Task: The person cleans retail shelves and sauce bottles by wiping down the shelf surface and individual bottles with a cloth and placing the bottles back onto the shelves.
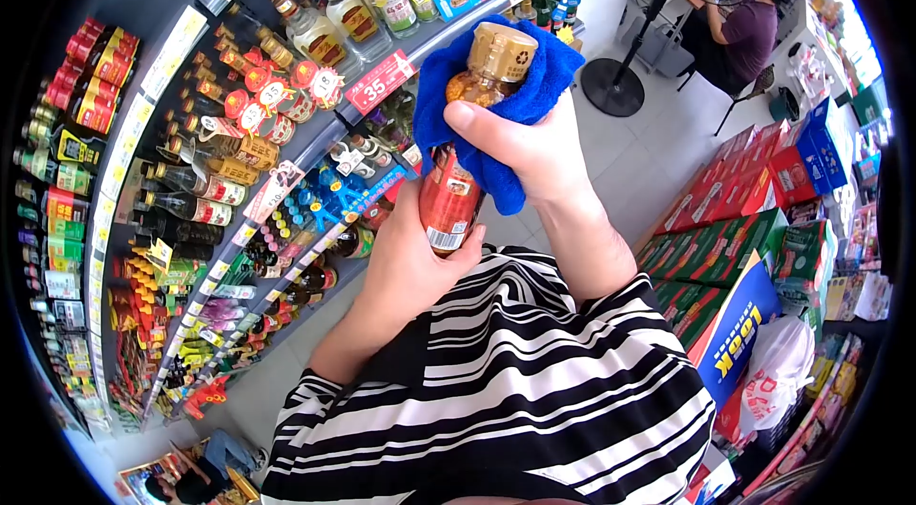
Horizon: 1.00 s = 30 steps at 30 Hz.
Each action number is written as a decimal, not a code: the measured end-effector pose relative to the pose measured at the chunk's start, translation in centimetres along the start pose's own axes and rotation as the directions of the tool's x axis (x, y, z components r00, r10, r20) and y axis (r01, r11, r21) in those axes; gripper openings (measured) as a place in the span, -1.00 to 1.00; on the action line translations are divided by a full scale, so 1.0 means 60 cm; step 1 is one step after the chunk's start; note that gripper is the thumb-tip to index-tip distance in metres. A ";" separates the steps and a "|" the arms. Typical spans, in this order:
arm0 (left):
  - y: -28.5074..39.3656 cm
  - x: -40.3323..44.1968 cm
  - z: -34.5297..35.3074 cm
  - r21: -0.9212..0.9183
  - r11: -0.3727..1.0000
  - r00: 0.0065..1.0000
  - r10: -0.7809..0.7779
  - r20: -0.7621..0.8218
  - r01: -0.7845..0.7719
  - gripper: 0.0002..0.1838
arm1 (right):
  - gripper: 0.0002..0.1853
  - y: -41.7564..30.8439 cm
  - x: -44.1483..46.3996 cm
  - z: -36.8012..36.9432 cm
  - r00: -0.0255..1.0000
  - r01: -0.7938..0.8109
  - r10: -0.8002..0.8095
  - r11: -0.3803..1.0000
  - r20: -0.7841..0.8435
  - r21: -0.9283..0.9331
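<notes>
A bottle with a gold cap and a red label is held up in front of my chest, tilted, its cap end away from me. My left hand is closed around its lower end, near the barcode. My right hand grips a blue cloth, which wraps around the bottle's neck, with the thumb pressing across the front. The gold cap sticks out of the cloth. Part of the bottle's middle is hidden by the cloth and the right thumb.
Shelves of bottles with price tags curve along the left. A standing fan and a seated person are at the upper right. Stacked red cartons and green cartons stand at right, near a white plastic bag.
</notes>
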<state>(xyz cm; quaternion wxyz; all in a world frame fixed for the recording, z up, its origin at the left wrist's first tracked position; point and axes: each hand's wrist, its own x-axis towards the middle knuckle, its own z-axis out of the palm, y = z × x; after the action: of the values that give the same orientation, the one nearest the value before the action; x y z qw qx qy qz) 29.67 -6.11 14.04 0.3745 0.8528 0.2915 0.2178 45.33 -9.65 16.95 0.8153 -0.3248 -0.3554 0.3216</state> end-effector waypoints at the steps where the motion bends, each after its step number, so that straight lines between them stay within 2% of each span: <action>1: 0.001 -0.003 0.001 0.029 1.000 1.000 0.011 -0.020 -0.011 -0.39 | -0.64 -0.001 -0.002 0.002 1.000 0.015 -0.015 1.000 -0.006 -0.016; 5: -0.010 -0.009 0.005 0.108 0.994 0.996 0.005 -0.084 0.004 -0.37 | -0.65 -0.006 -0.004 0.012 0.999 0.028 -0.030 0.996 -0.019 -0.085; 7: -0.014 -0.011 0.003 0.170 0.985 0.995 -0.015 -0.100 0.032 -0.35 | -0.66 -0.008 -0.002 0.016 1.000 0.011 -0.010 0.998 0.011 -0.056; 10: -0.017 -0.013 -0.003 0.232 0.973 0.988 0.049 -0.146 -0.014 -0.34 | -0.67 -0.006 0.001 0.024 0.999 -0.002 0.001 1.000 0.037 0.011; 14: -0.023 -0.020 -0.014 0.248 0.969 0.992 0.021 -0.121 0.010 -0.34 | -0.69 -0.004 0.006 0.033 0.998 -0.055 0.055 0.993 0.006 0.102; 20: -0.041 -0.024 -0.029 0.156 0.987 0.998 0.047 -0.038 -0.041 -0.32 | -0.72 -0.004 0.023 0.023 0.985 -0.108 0.099 0.993 0.141 0.056; 23: -0.055 -0.024 -0.034 0.087 0.994 0.998 0.066 0.013 -0.067 -0.30 | -0.69 0.004 0.037 0.012 0.938 0.160 -0.145 0.987 0.315 -0.021; 25: -0.078 -0.023 -0.029 0.021 0.990 0.990 0.136 0.023 -0.137 -0.29 | -0.33 -0.012 0.036 0.007 0.908 0.186 -0.110 0.970 0.405 -0.156; 28: -0.105 -0.018 -0.018 -0.133 0.990 0.991 0.068 0.116 -0.052 -0.28 | 0.02 -0.010 0.028 0.001 0.873 0.204 -0.061 0.947 0.484 -0.247; 30: -0.131 -0.016 -0.008 -0.169 0.984 0.986 0.072 0.151 -0.046 -0.28 | 0.01 -0.007 0.038 -0.008 0.807 0.313 -0.110 0.912 0.581 -0.263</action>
<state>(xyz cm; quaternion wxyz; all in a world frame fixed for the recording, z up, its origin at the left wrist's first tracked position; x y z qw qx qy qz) 26.04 -2.22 8.19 0.4589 0.8417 0.2165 0.1846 47.09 -8.32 17.85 0.6379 -0.3135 -0.6613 0.2395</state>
